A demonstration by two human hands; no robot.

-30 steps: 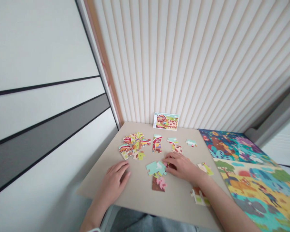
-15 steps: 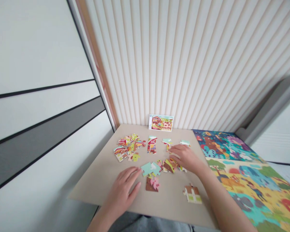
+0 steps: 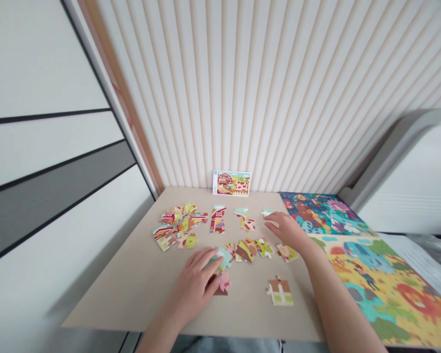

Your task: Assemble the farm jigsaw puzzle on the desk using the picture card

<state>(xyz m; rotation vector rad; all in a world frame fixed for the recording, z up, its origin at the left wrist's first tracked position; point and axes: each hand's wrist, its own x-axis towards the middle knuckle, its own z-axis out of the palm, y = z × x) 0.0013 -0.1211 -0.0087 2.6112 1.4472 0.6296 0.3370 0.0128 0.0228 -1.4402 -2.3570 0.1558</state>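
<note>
My left hand [image 3: 194, 284] lies palm down with its fingers stretched over a light blue puzzle piece [image 3: 225, 257], partly covering it. Under its thumb shows a brown and pink piece [image 3: 224, 284]. At the far right of the table, my right hand [image 3: 285, 229] has its fingers extended and thumb apart, the fingertips beside a small light blue piece [image 3: 267, 212]; whether they touch it I cannot tell. To its left are a cow-spotted piece [image 3: 248, 224] and a blue-green piece [image 3: 241, 212], close together. Further left stands a joined red barn strip [image 3: 218, 219].
A heap of pieces [image 3: 178, 223] covers the table's left part. Several pieces lie mid-table, including a brown one [image 3: 245, 250], and a fence piece [image 3: 280, 292] sits near the front. A picture card [image 3: 231, 183] leans at the back. Finished puzzles [image 3: 363, 264] lie at right.
My right hand has moved right, off the cow-spotted piece, towards the small light blue one. My left hand has moved right onto the light blue piece. The view has shifted slightly.
</note>
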